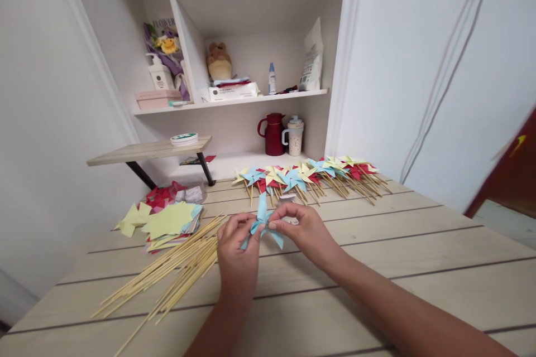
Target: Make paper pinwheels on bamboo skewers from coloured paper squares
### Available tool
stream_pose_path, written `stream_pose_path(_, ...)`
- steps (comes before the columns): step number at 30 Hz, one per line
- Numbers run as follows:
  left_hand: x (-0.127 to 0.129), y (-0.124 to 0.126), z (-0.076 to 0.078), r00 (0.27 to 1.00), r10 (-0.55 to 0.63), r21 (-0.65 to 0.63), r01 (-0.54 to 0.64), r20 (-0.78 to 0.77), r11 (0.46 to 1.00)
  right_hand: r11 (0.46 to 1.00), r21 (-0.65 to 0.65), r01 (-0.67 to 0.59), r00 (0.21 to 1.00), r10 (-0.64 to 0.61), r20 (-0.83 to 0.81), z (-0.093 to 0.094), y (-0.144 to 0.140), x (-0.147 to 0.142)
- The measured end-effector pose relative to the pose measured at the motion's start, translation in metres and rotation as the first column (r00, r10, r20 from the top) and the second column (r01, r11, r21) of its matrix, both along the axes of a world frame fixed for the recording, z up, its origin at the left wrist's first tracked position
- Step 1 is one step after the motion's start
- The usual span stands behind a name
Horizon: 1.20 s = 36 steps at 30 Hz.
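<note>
A light blue paper pinwheel (pixel 262 209) is held up between my two hands above the wooden table. My left hand (pixel 239 242) is closed on its left side, with the thumb at its folded middle. From the right, my right hand (pixel 299 228) pinches close to the pinwheel's centre; whether a small part sits between those fingertips is too small to tell. Thin wooden sticks (pixel 180 268) lie in a loose bundle left of my left hand. Beyond them rests a stack of cut paper sheets (pixel 170 223), yellow on top.
Finished pinwheels on sticks (pixel 293 178) lie in a row along the table's back. A clear box (pixel 195 192) and red paper pieces (pixel 161 198) are at the left, near a small raised shelf (pixel 146 152). Behind stand a red jug (pixel 274 135) and a cup (pixel 295 136).
</note>
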<state>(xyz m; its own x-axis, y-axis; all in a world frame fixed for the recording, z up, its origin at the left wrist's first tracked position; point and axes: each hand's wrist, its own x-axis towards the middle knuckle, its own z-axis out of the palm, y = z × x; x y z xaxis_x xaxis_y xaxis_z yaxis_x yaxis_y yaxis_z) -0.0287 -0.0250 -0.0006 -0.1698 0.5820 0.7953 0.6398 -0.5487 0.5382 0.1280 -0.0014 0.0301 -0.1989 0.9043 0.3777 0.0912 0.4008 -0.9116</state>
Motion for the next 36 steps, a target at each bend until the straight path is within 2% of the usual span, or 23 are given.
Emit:
stream_pose_path(6,0.0,0.001,0.0,1.0,0.001,0.013,-0.001,0.001,1.0,0.999,-0.049,-0.016,0.986,0.008,-0.166,-0.003,0.001,-0.002)
stream_pose_path(9,0.0,0.001,0.0,1.0,0.011,0.027,-0.011,-0.012,1.0,0.994,-0.104,-0.03,0.984,0.011,-0.181,-0.004,0.001,-0.002)
stream_pose_path(15,-0.001,0.001,0.0,0.998,0.023,0.06,-0.019,-0.063,0.998,0.976,-0.177,-0.129,0.96,0.079,-0.268,-0.008,0.006,-0.002)
stream_pose_path(20,-0.002,0.002,0.0,0.996,0.034,0.087,-0.027,-0.084,0.996,0.936,-0.257,-0.24,0.925,0.14,-0.354,-0.011,0.01,-0.003)
stream_pose_path(28,-0.001,-0.001,0.002,0.998,0.009,0.044,-0.006,-0.055,0.999,0.915,-0.242,-0.322,0.886,0.202,-0.417,-0.011,0.007,-0.004)
stream_pose_path(36,-0.002,0.001,0.004,0.999,-0.034,0.002,0.034,-0.036,0.999,0.916,-0.243,-0.319,0.899,0.212,-0.383,-0.007,0.006,-0.003)
